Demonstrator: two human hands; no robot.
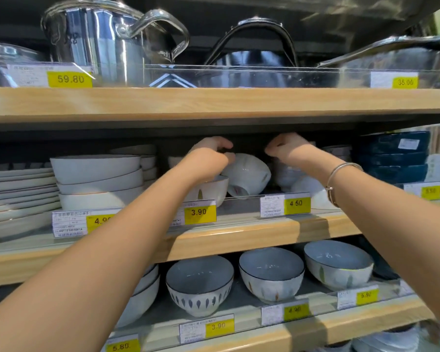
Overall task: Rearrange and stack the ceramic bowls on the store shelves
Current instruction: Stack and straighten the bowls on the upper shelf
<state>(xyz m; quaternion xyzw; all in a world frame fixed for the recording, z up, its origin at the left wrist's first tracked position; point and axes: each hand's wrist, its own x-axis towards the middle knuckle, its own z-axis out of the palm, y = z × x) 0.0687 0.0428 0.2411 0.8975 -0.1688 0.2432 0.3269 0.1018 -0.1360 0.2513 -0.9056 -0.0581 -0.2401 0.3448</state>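
Both my hands reach into the middle shelf [239, 235]. My left hand [210, 158] grips the rim of a white ceramic bowl [247, 174] that is tipped on its side, foot toward me. Under it stands another white bowl [211, 190], upright behind the 3.90 tag. My right hand [287, 148] is curled at the back of the shelf over a grey-white bowl [286, 176]; its fingertips are hidden, so I cannot tell what it holds. Another white bowl [313, 191] sits under my right wrist, which wears a bracelet.
A stack of wide white bowls [97, 181] and flat plates [18, 196] fills the shelf's left. Dark blue bowls [394, 158] are stacked at the right. Three grey-lined bowls [271, 273] stand on the lower shelf. Steel pots [107, 39] sit on the top shelf.
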